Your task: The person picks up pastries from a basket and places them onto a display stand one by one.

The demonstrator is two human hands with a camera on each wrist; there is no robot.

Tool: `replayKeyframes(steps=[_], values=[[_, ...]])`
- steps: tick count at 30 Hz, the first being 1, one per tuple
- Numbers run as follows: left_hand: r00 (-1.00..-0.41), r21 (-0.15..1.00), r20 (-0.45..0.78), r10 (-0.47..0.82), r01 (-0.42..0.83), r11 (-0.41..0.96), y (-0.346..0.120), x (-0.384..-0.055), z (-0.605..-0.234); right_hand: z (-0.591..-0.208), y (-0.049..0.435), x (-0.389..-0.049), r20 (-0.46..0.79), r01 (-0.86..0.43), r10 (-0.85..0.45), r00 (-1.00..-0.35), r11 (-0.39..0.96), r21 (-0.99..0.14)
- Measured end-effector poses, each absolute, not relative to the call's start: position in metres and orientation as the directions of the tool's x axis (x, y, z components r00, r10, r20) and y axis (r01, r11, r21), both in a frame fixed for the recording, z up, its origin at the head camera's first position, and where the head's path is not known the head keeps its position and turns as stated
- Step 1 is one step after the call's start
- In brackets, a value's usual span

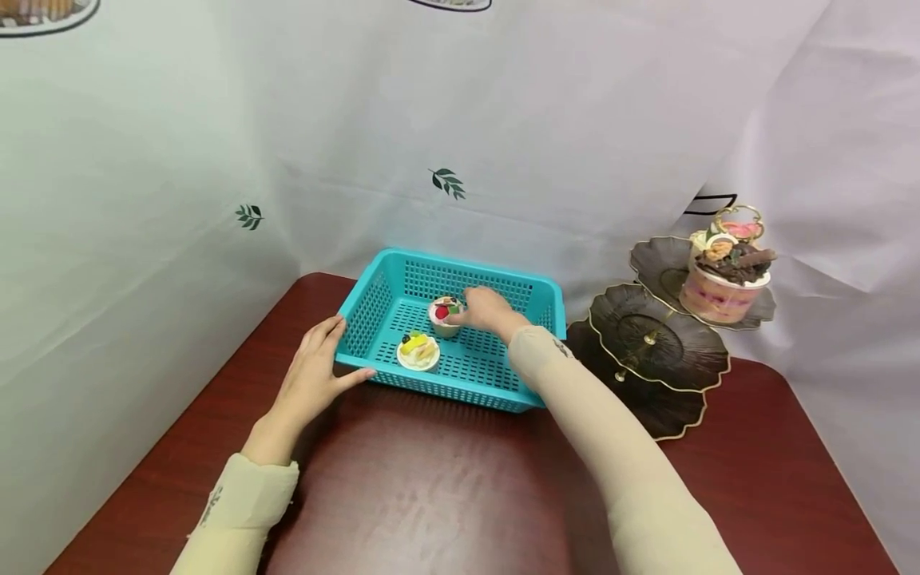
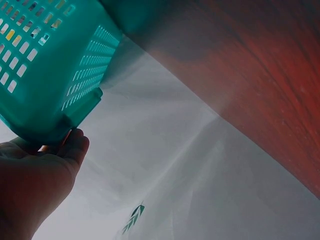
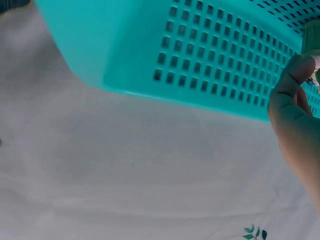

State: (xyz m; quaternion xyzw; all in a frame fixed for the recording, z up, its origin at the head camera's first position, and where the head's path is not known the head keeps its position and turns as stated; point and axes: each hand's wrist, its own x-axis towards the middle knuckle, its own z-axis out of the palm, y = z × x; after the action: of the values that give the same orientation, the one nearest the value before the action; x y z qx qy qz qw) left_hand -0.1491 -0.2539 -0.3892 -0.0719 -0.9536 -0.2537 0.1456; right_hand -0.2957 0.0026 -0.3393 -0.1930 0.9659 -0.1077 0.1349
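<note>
A turquoise plastic basket [image 1: 460,389] with slotted walls stands on the table. At its front left corner my left hand [image 1: 314,371] grips the rim, thumb along the front edge and fingers at the left side. Inside the basket my right hand [image 1: 491,310] pinches a small dessert cup [image 1: 447,326] topped with red fruit and a green piece. The right wrist view shows the fingers [image 3: 295,75] at that cup's top, partly cut off by the frame. A second dessert cup [image 1: 418,356], with cream and yellow fruit, sits nearer the basket's front.
Right of the basket stands a dark tiered stand [image 1: 625,327] with gold-edged, scalloped plates. A larger layered dessert cup [image 1: 722,295] with chocolate topping sits on its upper plate, another dessert partly hidden behind it. White printed cloth [image 1: 546,144] hangs behind the dark red table [image 1: 431,495].
</note>
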Motion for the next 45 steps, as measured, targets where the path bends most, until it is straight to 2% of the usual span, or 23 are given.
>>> replayKeyframes(steps=[5, 13, 20, 45], values=[[-0.949, 0.466, 0.308, 0.074, 0.218, 0.858, -0.25, -0.15, -0.392, -0.347, -0.001, -0.299, -0.243, -0.335, -0.38, -0.893, 0.919, -0.207], [-0.948, 0.472, 0.31, 0.074, 0.221, 0.854, -0.247, -0.153, -0.388, -0.351, -0.002, -0.303, -0.231, -0.296, -0.354, -0.906, 0.921, -0.252], [-0.949, 0.474, 0.307, 0.075, 0.221, 0.852, -0.247, -0.154, -0.385, -0.355, -0.004, -0.305, -0.241, -0.286, -0.338, -0.909, 0.931, -0.226], [-0.955, 0.477, 0.291, 0.056, 0.195, 0.857, -0.252, -0.149, -0.386, -0.367, -0.015, -0.309, -0.221, -0.25, -0.334, -0.916, 0.908, -0.336]])
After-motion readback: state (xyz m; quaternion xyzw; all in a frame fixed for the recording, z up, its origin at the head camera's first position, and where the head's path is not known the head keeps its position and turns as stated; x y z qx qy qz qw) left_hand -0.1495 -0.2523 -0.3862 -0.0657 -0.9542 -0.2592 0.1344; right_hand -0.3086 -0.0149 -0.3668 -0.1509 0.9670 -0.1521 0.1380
